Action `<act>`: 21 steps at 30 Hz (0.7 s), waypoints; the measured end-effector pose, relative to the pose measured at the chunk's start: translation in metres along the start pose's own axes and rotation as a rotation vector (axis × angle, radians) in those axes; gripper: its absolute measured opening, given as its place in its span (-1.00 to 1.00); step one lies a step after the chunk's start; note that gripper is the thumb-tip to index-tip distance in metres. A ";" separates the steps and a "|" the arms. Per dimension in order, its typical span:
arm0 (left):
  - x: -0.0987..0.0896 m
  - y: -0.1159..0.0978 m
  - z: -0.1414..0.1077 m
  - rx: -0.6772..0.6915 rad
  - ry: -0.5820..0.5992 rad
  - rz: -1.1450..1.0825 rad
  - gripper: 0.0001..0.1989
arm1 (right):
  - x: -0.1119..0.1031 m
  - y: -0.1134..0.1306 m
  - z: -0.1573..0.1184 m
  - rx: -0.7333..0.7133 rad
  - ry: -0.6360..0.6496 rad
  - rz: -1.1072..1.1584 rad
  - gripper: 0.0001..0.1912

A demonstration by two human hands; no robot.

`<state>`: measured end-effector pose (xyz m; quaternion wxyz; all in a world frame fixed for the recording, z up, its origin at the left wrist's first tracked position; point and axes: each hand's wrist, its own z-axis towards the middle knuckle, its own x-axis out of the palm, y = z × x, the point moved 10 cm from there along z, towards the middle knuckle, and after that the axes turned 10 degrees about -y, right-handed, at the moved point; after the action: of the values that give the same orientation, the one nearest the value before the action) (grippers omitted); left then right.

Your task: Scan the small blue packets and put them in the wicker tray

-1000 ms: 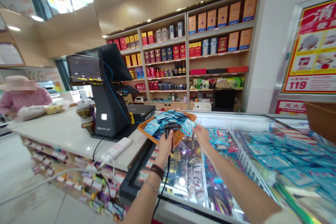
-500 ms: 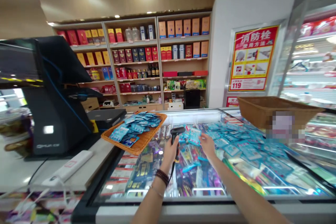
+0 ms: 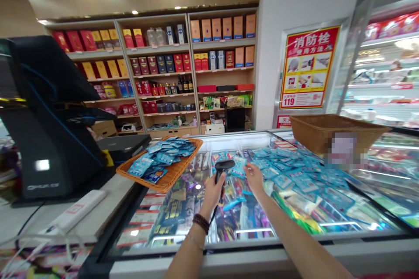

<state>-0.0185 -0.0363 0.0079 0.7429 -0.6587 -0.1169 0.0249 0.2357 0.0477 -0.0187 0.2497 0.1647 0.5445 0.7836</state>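
My left hand (image 3: 214, 192) is wrapped round the handle of a black handheld scanner (image 3: 225, 165), its head pointing right. Just right of it, my right hand (image 3: 254, 177) pinches the edge of a blue packet (image 3: 238, 167) above the glass top. The scanner head is close to the packet's left side. Many similar blue packets (image 3: 291, 170) lie spread over the glass to the right. An orange wicker tray (image 3: 173, 178) at the left bears a heap of blue packets (image 3: 166, 154).
A glass-topped freezer (image 3: 131, 259) lies under my hands. Behind the loose packets stands a brown basket (image 3: 314, 133). To the left are a black checkout terminal (image 3: 49, 139), a black box (image 3: 124, 146) and a white power strip (image 3: 77, 209). Shelves (image 3: 193, 74) stand behind.
The view has shifted slightly to the right. The scanner and the blue packet are now closer together, with the scanner head turned more level toward the packet.
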 end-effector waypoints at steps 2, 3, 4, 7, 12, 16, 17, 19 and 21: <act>0.000 -0.003 0.000 0.033 0.003 0.005 -0.19 | 0.000 0.000 -0.001 0.001 0.006 0.002 -0.41; 0.000 -0.004 -0.001 0.048 0.004 0.009 -0.18 | 0.000 0.000 -0.001 0.001 0.008 0.005 -0.39; -0.001 -0.004 -0.001 0.053 0.000 0.008 -0.17 | 0.000 0.001 -0.001 -0.001 0.007 0.008 -0.37; -0.001 -0.005 -0.001 0.065 -0.002 0.004 -0.13 | 0.000 0.002 -0.001 -0.023 -0.002 0.026 -0.33; 0.002 -0.008 -0.003 0.067 0.022 -0.008 -0.12 | -0.001 0.004 0.000 -0.079 -0.040 0.094 -0.26; 0.003 -0.012 -0.005 0.079 0.037 -0.025 -0.11 | 0.000 0.004 0.000 -0.109 -0.036 0.101 -0.30; 0.004 -0.013 -0.006 0.081 0.047 -0.029 -0.12 | 0.000 0.004 0.000 -0.112 -0.033 0.099 -0.32; 0.005 -0.015 -0.007 0.076 0.057 -0.036 -0.13 | -0.001 0.004 0.000 -0.110 -0.031 0.090 -0.36; 0.004 -0.015 -0.008 0.065 0.049 -0.046 -0.12 | -0.002 0.004 0.000 -0.102 -0.029 0.076 -0.40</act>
<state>-0.0149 -0.0452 0.0228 0.7670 -0.6315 -0.1130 -0.0044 0.2363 0.0459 -0.0145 0.2360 0.1837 0.4935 0.8167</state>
